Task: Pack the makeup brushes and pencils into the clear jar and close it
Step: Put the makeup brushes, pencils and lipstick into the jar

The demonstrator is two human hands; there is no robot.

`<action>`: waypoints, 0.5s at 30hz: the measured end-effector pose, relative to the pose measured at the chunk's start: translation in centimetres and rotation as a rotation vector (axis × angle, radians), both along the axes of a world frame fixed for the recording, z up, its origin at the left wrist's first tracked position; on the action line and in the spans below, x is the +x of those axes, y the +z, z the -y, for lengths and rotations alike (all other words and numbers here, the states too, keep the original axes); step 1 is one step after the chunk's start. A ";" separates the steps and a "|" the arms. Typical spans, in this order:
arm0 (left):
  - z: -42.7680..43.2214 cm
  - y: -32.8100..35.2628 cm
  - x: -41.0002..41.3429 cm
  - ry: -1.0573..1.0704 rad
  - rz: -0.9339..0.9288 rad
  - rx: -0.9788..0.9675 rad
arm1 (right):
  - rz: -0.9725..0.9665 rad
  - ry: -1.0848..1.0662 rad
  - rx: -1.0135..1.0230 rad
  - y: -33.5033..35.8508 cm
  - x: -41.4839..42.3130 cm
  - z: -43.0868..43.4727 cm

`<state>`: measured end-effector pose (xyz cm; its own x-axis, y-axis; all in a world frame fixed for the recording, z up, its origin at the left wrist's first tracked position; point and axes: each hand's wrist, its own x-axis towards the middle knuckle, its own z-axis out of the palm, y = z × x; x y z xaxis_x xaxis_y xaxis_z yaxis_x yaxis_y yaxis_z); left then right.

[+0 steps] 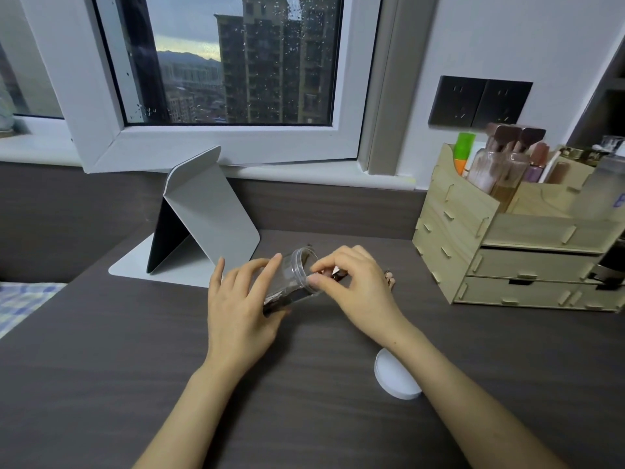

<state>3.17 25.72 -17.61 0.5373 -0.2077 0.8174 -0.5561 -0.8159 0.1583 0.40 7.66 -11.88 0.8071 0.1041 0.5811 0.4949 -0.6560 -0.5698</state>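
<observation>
The clear jar (297, 274) is tilted, its open mouth pointing up and to the right, above the dark desk. My left hand (240, 299) grips its lower body. Dark brushes or pencils lie inside along its lower side. My right hand (351, 282) is at the mouth, fingertips pinched on a small dark makeup pencil or brush (338, 273) at the rim. Another brush tip (389, 277) shows on the desk just behind my right hand. The white round lid (395, 375) lies flat on the desk beside my right forearm.
A wooden organiser (507, 245) with drawers, bottles and brushes stands at the right. A grey folding stand with a tablet (199, 218) sits at the back left. A window and sill lie behind; a checked cloth (23, 302) is at the left edge.
</observation>
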 end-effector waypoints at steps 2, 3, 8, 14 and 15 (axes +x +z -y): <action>0.0 0.0 0.0 -0.004 0.001 0.010 | 0.006 0.043 -0.064 -0.3 0.3 0.3; 0.1 0.0 0.0 -0.003 0.004 0.015 | -0.008 0.068 -0.063 -0.4 0.5 0.6; -0.1 0.2 0.1 0.040 -0.012 -0.038 | -0.064 -0.189 0.083 -1.1 3.3 3.6; -0.4 0.3 0.4 0.101 -0.013 -0.123 | 0.004 -0.175 -0.737 -4.5 6.9 5.1; -0.4 0.3 0.4 0.106 -0.012 -0.132 | 0.021 -0.173 -0.853 -4.8 7.3 5.1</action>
